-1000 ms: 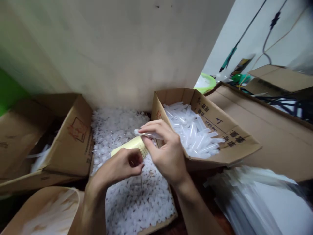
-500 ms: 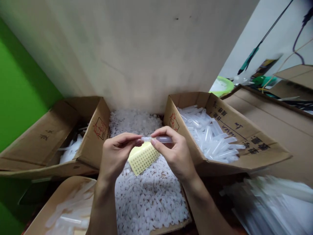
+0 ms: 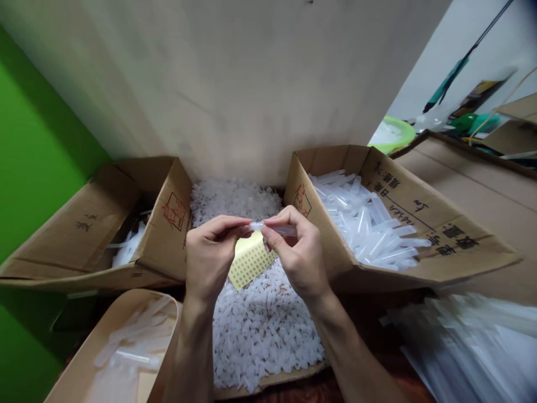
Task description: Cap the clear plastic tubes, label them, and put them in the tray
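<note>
Between my two hands a translucent plastic tube (image 3: 286,230) lies level, its left end a narrower clear part (image 3: 257,225). My left hand (image 3: 212,254) pinches that narrow end between thumb and fingertips. Thumb and fingers of my right hand (image 3: 301,254) are closed on the wider body of the tube, partly covering it. Whether the narrow end is a separate piece I cannot tell. Just below the hands, a yellow sheet of small round dots (image 3: 251,262) rests on a heap of small whitish plastic pieces (image 3: 264,330).
To the right stands a cardboard box (image 3: 474,260) of translucent tubes (image 3: 369,224); another cardboard box (image 3: 168,224) on the left holds white pieces. A tan bin (image 3: 117,302) with tubes sits at lower left. Blurred clear plastic (image 3: 474,341) lies at lower right. A pale panel (image 3: 235,84) rises behind.
My fingertips have come closer together along the tube, and my right fingers curl more around it. The whole view has shifted slightly.
</note>
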Demonstrator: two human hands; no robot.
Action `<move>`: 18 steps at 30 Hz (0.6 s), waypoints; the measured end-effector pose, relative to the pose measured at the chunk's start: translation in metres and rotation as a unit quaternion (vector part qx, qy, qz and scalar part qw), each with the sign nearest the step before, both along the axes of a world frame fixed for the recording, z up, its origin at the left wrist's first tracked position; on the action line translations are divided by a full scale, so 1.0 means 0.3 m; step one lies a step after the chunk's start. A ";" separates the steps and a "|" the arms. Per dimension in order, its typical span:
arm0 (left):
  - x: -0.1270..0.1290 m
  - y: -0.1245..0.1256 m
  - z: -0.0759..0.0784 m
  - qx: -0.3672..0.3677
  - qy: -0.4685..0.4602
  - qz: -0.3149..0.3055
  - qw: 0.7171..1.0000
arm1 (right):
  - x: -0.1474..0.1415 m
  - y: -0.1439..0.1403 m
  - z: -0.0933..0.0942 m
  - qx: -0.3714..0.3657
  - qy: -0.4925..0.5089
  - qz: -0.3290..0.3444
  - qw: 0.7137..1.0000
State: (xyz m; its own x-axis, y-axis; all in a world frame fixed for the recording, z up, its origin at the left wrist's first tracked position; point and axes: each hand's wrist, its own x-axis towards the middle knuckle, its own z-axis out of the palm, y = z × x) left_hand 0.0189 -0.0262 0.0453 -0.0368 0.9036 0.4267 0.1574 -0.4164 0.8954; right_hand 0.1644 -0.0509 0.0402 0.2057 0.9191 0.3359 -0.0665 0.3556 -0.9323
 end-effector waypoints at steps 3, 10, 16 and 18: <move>-0.001 0.001 -0.002 0.004 -0.012 -0.005 1.000 | -0.003 0.001 -0.003 0.008 0.019 -0.004 1.000; -0.006 0.092 -0.137 -0.042 0.198 0.065 0.977 | 0.014 0.064 -0.041 -0.001 -0.010 -0.023 1.000; -0.037 0.112 -0.285 -0.129 0.304 0.139 0.933 | 0.028 0.073 -0.073 -0.051 0.041 -0.031 0.997; -0.052 0.109 -0.299 -0.135 0.299 0.132 0.936 | 0.034 0.068 -0.074 -0.048 0.049 -0.027 0.997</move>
State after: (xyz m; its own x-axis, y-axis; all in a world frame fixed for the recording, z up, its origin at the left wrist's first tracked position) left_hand 0.0032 0.0064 -0.0445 -0.1016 0.9745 0.2003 0.7288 -0.0641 0.6818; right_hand 0.1745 -0.0305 0.0181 0.2834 0.9329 0.2222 -0.1420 0.2699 -0.9524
